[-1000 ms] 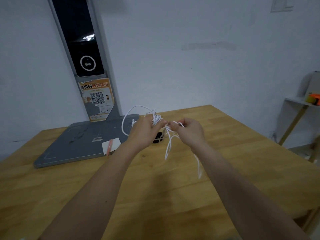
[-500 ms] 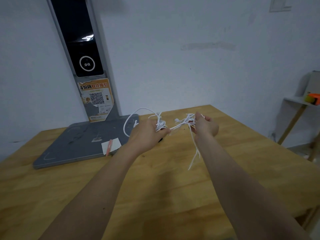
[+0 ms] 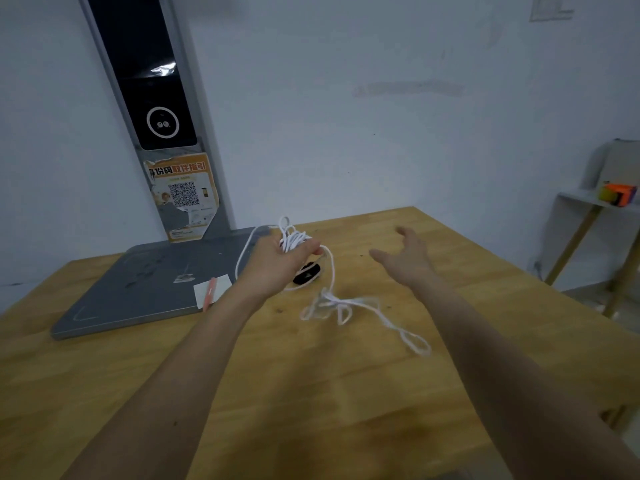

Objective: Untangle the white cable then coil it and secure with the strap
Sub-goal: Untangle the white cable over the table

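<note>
My left hand [image 3: 277, 261] grips a bunched tangle of the white cable [image 3: 332, 301] above the wooden table [image 3: 311, 393]. From the bunch, one strand drops down to a loose knot of loops, blurred, just above the tabletop, and trails off to the right. A long loop hangs behind my left hand over the grey base. My right hand [image 3: 403, 259] is spread open to the right of the bunch, holding nothing. A black strap [image 3: 306, 274] lies on the table just below my left hand, partly hidden by it.
A grey stand base [image 3: 138, 292] with a tall column sits at the back left, with a white card and an orange pen [image 3: 209, 292] on its front corner. A white side shelf [image 3: 588, 202] with colourful items stands at the far right.
My right hand has let go of the cable and opened, moving right. The released part dropped toward the table. My left hand keeps its bunch.
</note>
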